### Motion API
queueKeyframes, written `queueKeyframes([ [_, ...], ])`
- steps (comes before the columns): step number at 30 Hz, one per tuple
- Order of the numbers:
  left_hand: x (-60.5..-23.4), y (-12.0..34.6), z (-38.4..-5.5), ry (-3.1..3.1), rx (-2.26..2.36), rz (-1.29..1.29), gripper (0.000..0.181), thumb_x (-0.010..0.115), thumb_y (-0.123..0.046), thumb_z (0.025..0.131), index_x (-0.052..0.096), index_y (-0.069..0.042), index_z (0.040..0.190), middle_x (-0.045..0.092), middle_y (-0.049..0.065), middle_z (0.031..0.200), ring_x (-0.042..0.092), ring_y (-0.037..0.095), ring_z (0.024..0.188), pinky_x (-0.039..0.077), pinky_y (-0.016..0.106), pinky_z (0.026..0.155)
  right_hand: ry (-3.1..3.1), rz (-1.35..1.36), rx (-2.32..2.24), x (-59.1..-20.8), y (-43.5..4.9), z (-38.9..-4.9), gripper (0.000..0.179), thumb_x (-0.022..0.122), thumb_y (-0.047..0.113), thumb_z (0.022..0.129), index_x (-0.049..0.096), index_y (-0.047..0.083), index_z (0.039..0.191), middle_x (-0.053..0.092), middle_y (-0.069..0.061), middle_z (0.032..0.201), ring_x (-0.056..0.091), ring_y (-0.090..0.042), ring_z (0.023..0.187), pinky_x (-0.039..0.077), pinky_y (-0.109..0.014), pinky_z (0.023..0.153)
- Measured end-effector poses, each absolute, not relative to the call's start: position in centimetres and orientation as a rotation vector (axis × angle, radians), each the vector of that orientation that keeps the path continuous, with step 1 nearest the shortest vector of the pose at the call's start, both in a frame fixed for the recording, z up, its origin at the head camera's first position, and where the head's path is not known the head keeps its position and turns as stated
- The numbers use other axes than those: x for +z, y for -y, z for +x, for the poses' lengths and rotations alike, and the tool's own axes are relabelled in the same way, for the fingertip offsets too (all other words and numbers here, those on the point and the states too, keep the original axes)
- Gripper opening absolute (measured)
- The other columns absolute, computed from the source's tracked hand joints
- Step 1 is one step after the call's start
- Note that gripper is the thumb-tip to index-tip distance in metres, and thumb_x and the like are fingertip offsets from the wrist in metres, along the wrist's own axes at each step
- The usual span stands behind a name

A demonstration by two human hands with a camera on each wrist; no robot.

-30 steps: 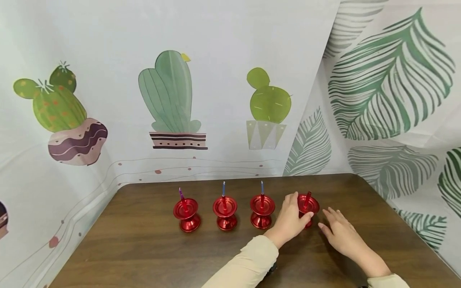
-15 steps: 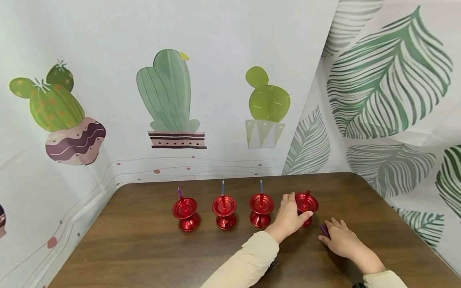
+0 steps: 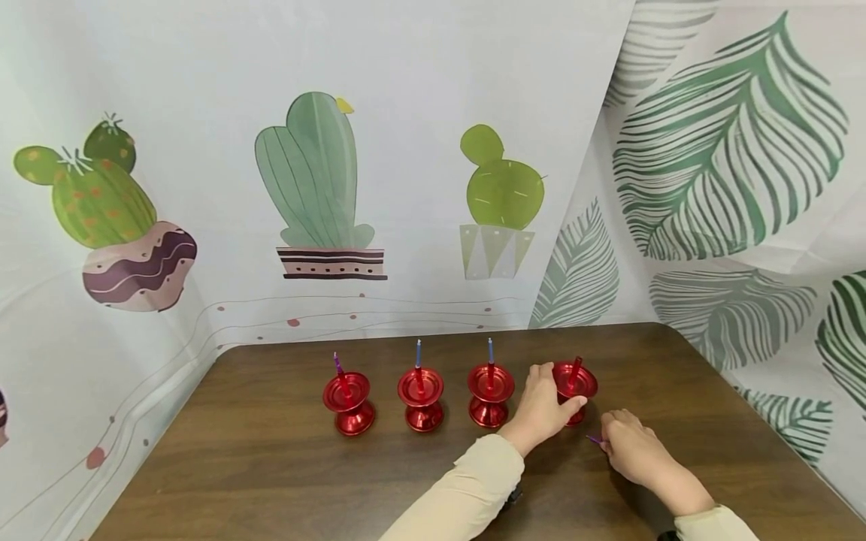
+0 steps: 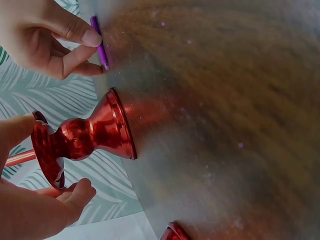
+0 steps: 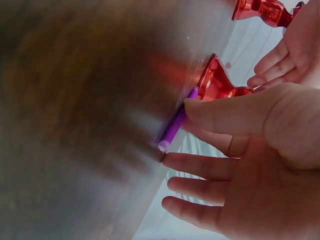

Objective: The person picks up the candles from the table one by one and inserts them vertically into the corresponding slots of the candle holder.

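At the right end of a row of red metal candle holders, my left hand (image 3: 541,406) holds the last candle holder (image 3: 587,384) by its dish, thumb on one side of the rim and fingers on the other. A red tube (image 3: 574,373) sticks up from this dish with nothing in its top. Just right of it, low over the table, my right hand (image 3: 632,449) pinches a slim purple candle (image 5: 174,124) between thumb and index finger. In the right wrist view the candle lies slantwise close to the tabletop, and the other fingers are spread apart.
Left of my left hand stand three more red holders: one with a purple candle (image 3: 337,364), leaning slightly, and two with blue candles, the middle one (image 3: 419,353) and the nearer one (image 3: 490,352). The brown wooden table (image 3: 271,466) ends at a patterned cloth backdrop (image 3: 413,188).
My right hand moved from beside the holder down toward me and took the purple candle from the table between thumb and finger. My left hand stayed at the holder.
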State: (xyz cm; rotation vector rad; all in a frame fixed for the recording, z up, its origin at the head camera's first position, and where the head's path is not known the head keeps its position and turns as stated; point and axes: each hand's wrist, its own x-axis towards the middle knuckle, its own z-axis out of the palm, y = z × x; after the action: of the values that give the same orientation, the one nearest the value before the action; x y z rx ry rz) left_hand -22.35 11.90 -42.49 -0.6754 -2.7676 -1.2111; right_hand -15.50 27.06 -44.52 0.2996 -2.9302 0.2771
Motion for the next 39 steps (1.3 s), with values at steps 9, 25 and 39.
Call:
queueKeyframes([
  [9, -42.6, -11.9, -22.3, 2.768, -1.203, -0.680, 0.066, 0.076, -0.033, 0.083, 0.047, -0.001, 0.132, 0.052, 0.006, 0.114, 0.053, 0.015, 0.108, 0.050, 0.024, 0.090, 2.972, 0.261, 0.237, -44.4, -26.8, -15.4, 0.030, 0.072, -0.004, 0.073, 0.046, 0.011, 0.069, 0.060, -0.017, 0.092, 0.049, -0.057, 0.107, 0.040, -0.072, 0.081],
  [25, -42.5, -11.9, -22.4, 2.757, -1.206, -0.693, 0.064, 0.076, -0.032, 0.083, 0.047, 0.000, 0.131, 0.052, 0.006, 0.113, 0.053, 0.015, 0.107, 0.050, 0.023, 0.089, 2.793, 0.029, 0.410, -42.9, -27.3, -16.3, 0.016, 0.062, -0.003, 0.081, 0.050, 0.005, 0.073, 0.057, -0.026, 0.096, 0.037, -0.063, 0.115, 0.024, -0.079, 0.089],
  [39, -42.4, -11.9, -22.2, 2.779, -1.226, -0.684, 0.066, 0.075, -0.032, 0.084, 0.046, -0.001, 0.133, 0.052, 0.006, 0.115, 0.053, 0.015, 0.109, 0.050, 0.025, 0.090, 2.520, -0.036, 0.823, -39.3, -27.8, -18.0, 0.010, 0.055, 0.000, 0.092, 0.058, -0.009, 0.088, 0.051, -0.040, 0.114, 0.041, -0.058, 0.110, 0.035, -0.068, 0.086],
])
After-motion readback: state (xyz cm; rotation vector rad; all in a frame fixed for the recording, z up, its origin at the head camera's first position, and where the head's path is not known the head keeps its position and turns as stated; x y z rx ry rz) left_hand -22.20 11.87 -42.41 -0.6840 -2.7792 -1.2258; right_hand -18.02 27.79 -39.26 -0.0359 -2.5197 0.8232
